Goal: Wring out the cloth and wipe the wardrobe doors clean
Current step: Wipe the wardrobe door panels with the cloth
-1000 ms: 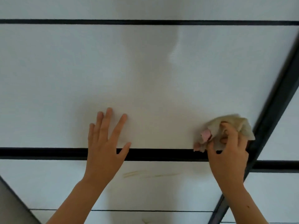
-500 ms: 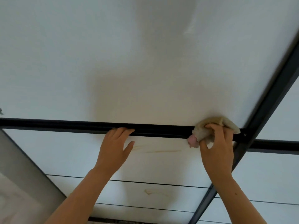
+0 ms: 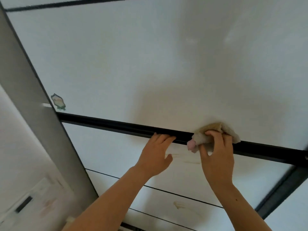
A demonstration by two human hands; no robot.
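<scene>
- Gripping the cloth (image 3: pixel 215 129), the right hand (image 3: pixel 216 161) curls its fingers round it on the black rail (image 3: pixel 116 125), nearer the left hand (image 3: pixel 155 156) than before.
- Left fingers lie straight, tips still on the rail.
- Cloth partly hidden under the fingers; door (image 3: pixel 133 64) edges cut off.
- Two hands, one cloth, two brown smears (image 3: pixel 178 205), one sticker (image 3: pixel 58 101).

Bare left hand (image 3: pixel 155 158), bare right hand (image 3: pixel 216 160); small mole (image 3: pixel 236 200) on right forearm (image 3: pixel 246 209)
</scene>
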